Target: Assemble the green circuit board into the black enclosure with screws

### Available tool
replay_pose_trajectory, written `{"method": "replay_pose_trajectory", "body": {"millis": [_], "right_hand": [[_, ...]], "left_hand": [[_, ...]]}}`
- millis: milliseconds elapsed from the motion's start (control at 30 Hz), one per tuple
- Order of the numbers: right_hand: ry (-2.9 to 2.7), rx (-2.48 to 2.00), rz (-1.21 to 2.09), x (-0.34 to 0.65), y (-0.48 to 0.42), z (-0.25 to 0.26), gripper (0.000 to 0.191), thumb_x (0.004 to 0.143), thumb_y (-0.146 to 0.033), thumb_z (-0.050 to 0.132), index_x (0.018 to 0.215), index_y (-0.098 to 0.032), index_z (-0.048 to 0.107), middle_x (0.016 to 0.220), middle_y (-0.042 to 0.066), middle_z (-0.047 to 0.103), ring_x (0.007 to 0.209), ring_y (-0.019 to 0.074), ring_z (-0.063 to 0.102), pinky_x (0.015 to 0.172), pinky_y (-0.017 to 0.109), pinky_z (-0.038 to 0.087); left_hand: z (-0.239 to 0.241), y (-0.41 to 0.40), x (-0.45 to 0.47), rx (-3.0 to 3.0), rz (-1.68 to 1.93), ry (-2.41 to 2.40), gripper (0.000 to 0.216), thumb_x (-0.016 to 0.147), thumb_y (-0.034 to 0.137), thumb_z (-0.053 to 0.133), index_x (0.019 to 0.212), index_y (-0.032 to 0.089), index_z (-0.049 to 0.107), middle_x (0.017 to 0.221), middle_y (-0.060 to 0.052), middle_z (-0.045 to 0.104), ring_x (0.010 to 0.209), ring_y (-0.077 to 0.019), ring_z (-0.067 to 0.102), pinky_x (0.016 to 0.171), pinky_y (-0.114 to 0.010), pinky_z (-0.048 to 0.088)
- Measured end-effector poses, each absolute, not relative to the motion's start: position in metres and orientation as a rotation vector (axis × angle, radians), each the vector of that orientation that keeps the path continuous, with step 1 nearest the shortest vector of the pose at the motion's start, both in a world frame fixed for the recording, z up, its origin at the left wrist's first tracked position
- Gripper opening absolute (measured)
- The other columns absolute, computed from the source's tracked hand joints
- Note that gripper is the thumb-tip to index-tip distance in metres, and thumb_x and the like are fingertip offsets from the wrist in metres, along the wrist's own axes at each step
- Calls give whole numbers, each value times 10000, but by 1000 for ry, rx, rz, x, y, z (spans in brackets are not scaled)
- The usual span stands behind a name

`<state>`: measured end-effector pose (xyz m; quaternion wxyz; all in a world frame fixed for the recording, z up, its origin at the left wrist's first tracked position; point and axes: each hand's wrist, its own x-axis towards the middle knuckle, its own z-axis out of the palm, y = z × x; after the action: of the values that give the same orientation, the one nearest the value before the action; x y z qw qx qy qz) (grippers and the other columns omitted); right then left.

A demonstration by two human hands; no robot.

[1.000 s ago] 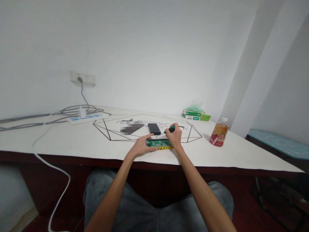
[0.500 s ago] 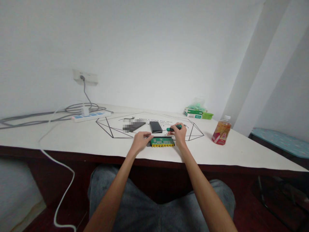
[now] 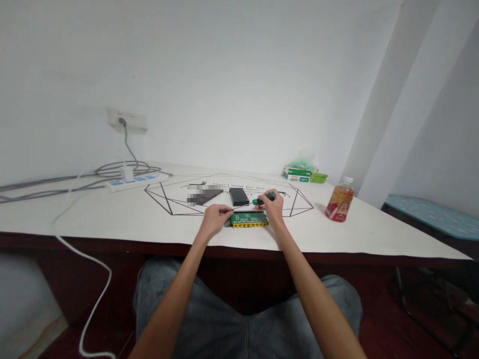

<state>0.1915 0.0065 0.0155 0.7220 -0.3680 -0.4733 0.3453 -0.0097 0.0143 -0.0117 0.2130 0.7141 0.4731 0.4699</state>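
Circuit board [image 3: 250, 218] in green, edged with yellow ports [image 3: 250, 225], lies on a white surface [image 3: 318, 242] in front of a seated person, dark casing [image 3: 228, 224] showing at its left end. Just beyond the board, the right hand [image 3: 275, 208] closes around the green-and-black handle of a screwdriver [image 3: 264, 198], the slim shaft slanting leftward toward the left hand [image 3: 216, 218]. There, at the board's far left corner, thumb and fingers draw close together near the tip; whether they pinch the shaft or something small cannot be told. Work appears partway along: the board sits uncovered, and the screwdriver does not look set to it yet, so driving seems left to do. Any screws in place are too small to make out. A black box [image 3: 239, 196] lies beyond the board, a bottle [image 3: 339, 202] well to its right.
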Motion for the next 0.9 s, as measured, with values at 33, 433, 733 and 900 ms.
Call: {"method": "replay_pose_trajectory", "body": {"millis": [33, 433, 733, 900], "right_hand": [[-1044, -814, 761, 192, 7, 15, 283, 627, -259, 676, 802, -228, 456, 530, -80, 556, 407, 163, 607, 423, 282, 536], [-1070, -831, 763, 190, 8, 14, 295, 622, -252, 679, 815, -232, 456, 506, -78, 567, 413, 170, 613, 422, 281, 538], [-1097, -826, 750, 191, 6, 15, 296, 632, -264, 671, 831, -231, 455, 520, -78, 565, 418, 176, 618, 434, 291, 542], [-1059, -795, 740, 196, 10, 17, 362, 635, -287, 690, 901, -229, 451, 537, -84, 569, 408, 159, 599, 433, 283, 537]], "left_hand": [[-12, 15, -10, 1980, 1305, 1318, 215, 736, 340, 648, 804, 178, 772, 882, -79, 782, 831, -254, 722, 853, -389, 571], [-13, 17, -10, 1981, 1310, 1337, 209, 728, 302, 639, 808, 172, 782, 862, -81, 780, 821, -250, 718, 841, -378, 565], [-15, 20, -11, 1957, 1301, 1284, 229, 726, 351, 651, 808, 181, 781, 876, -79, 782, 849, -262, 721, 859, -397, 562], [-11, 13, -10, 1870, 1293, 1175, 527, 667, 413, 758, 1114, 135, 725, 1049, -130, 754, 996, -277, 699, 899, -393, 548]]}}
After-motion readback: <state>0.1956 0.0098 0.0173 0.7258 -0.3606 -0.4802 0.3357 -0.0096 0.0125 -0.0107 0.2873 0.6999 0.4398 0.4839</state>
